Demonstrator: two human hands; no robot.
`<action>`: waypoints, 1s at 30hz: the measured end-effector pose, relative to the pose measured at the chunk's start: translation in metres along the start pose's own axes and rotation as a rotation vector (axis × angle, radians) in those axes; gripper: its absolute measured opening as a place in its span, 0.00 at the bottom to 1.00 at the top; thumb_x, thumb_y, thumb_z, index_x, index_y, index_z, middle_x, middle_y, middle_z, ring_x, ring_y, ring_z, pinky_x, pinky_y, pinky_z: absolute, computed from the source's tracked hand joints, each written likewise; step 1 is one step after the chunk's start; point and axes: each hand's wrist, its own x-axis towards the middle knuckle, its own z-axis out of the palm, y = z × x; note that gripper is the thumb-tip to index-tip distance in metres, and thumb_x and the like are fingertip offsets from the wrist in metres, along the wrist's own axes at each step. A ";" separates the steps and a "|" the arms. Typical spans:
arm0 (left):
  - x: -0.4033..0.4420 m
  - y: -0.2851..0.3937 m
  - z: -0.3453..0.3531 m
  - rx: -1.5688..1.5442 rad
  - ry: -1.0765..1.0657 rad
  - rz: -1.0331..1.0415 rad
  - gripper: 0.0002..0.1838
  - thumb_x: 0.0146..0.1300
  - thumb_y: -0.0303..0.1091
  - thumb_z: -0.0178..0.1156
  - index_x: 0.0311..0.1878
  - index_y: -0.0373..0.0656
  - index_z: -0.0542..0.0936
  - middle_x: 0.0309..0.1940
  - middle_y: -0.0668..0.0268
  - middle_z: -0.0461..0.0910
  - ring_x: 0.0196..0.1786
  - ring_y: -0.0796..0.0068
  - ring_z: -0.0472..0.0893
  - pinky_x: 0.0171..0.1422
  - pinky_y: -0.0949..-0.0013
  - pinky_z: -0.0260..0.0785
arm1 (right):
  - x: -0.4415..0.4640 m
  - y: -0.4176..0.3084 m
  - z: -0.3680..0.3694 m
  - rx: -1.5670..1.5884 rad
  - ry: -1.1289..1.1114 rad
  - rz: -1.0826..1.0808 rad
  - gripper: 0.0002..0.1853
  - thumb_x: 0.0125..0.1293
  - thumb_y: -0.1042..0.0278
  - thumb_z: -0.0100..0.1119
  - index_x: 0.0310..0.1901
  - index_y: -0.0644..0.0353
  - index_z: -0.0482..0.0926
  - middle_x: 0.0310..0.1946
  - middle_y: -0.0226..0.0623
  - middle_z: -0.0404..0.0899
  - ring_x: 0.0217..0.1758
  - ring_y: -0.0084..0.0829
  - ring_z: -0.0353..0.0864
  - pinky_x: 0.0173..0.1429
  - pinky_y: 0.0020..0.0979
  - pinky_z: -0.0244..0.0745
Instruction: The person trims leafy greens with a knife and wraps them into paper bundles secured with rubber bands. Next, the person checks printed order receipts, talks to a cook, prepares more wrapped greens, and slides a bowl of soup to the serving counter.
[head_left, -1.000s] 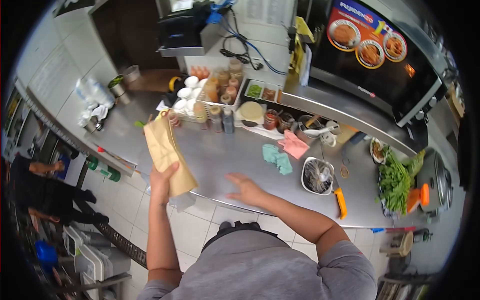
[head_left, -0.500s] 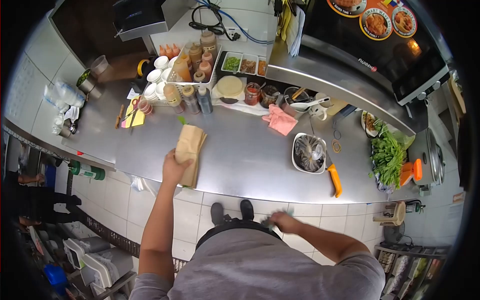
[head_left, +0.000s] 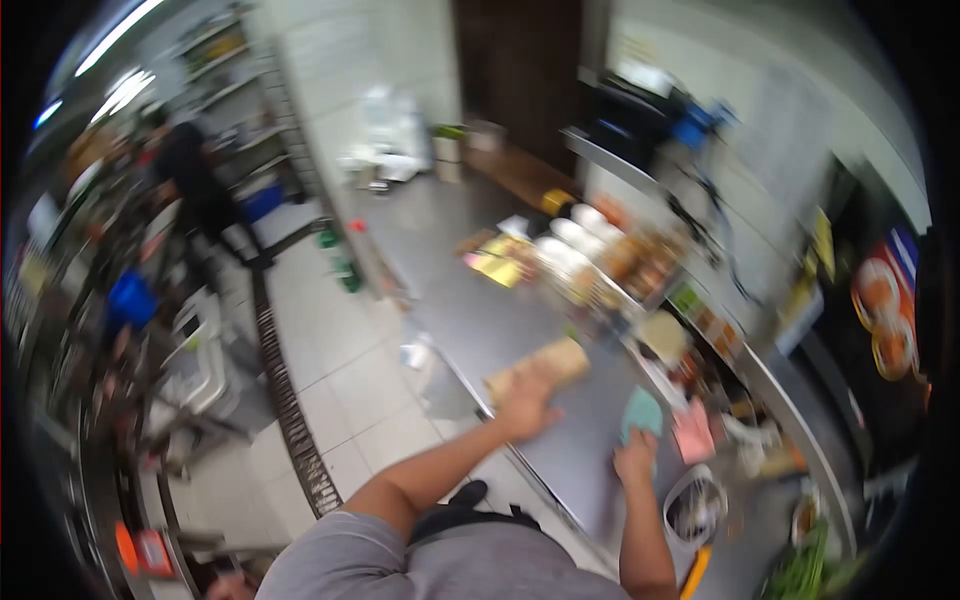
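The frame is blurred by motion. My left hand [head_left: 528, 402] lies on the brown paper bag [head_left: 568, 362], which rests flat on the steel counter near its front edge; whether the fingers grip it is smeared. My right hand [head_left: 636, 456] is closed on the green cloth [head_left: 641, 412] over the counter, to the right of the bag. A pink cloth [head_left: 693, 432] lies just right of the green one. Below it stands a white container [head_left: 696, 508] with a dark plastic bag inside, beside an orange-handled knife [head_left: 697, 572].
Sauce bottles and white cups [head_left: 572, 245] stand along the counter's back. Yellow paper [head_left: 498, 262] lies further left. A microwave [head_left: 885, 330] is at the right. A person in dark clothes [head_left: 195, 180] stands far left, beyond the tiled floor [head_left: 345, 350].
The view has swung left. The bag, earlier held up, now lies on the counter. My right hand has taken the green cloth from the counter, dipped it toward my waist and brought it back over the counter.
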 end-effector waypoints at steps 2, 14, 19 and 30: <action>-0.025 0.014 -0.018 -0.046 0.055 -0.032 0.40 0.62 0.47 0.62 0.73 0.41 0.58 0.74 0.48 0.54 0.77 0.44 0.48 0.76 0.38 0.42 | -0.002 -0.043 -0.033 0.056 0.041 -0.035 0.30 0.51 0.70 0.68 0.59 0.64 0.74 0.62 0.55 0.68 0.67 0.56 0.63 0.71 0.47 0.58; -0.225 -0.137 -0.103 -0.133 -0.215 -0.460 0.22 0.64 0.52 0.60 0.28 0.41 0.81 0.27 0.55 0.80 0.34 0.53 0.79 0.42 0.54 0.71 | 0.011 -0.213 -0.028 0.637 -0.166 -0.384 0.27 0.54 0.71 0.69 0.57 0.64 0.75 0.59 0.49 0.72 0.60 0.48 0.72 0.65 0.41 0.66; -0.256 -0.203 -0.140 -0.240 -0.086 -0.743 0.22 0.65 0.53 0.58 0.30 0.40 0.81 0.26 0.54 0.81 0.33 0.53 0.80 0.40 0.55 0.71 | 0.060 -0.206 0.051 0.239 0.164 0.007 0.45 0.53 0.60 0.71 0.70 0.64 0.58 0.62 0.61 0.67 0.63 0.55 0.69 0.69 0.46 0.62; -0.269 -0.314 -0.261 -0.282 0.066 -0.798 0.15 0.65 0.45 0.61 0.44 0.43 0.82 0.35 0.61 0.85 0.40 0.66 0.84 0.46 0.66 0.75 | 0.074 -0.278 0.087 0.446 0.185 0.436 0.58 0.47 0.73 0.69 0.76 0.54 0.41 0.66 0.59 0.62 0.61 0.57 0.72 0.66 0.44 0.69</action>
